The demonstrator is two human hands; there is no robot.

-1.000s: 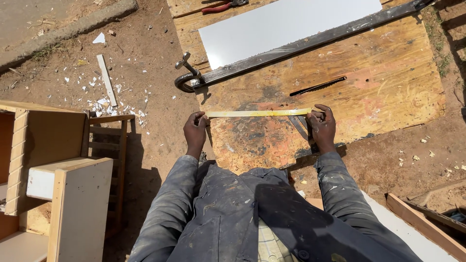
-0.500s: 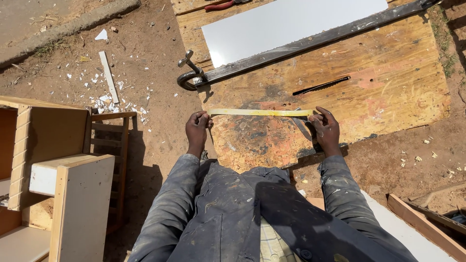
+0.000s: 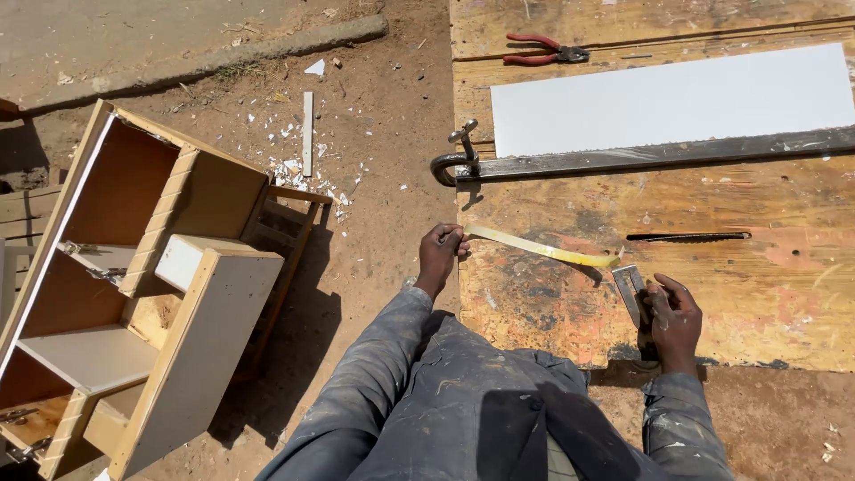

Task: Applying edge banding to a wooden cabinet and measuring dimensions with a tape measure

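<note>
Thin yellow measuring tape strip point(image 3: 541, 250) spanning the stained plywood worktop point(image 3: 712, 294) between both hands. Left hand point(image 3: 441, 254) pinches the strip's free end at the worktop's edge, fingers closed on it. Right hand point(image 3: 672, 316) is closed around the grey metal tape case point(image 3: 634, 292), from which the strip issues. The strip sags and twists slightly: judged light, springy and easily kinked, best held at its end and case. Beyond the hands lie a dark narrow saw blade point(image 3: 688, 237), a long steel bar clamp point(image 3: 641, 158), a white rectangular board point(image 3: 668, 98) and red-handled pliers point(image 3: 543, 52); left of the left hand, a tipped wooden cabinet point(image 3: 134, 294).
</note>
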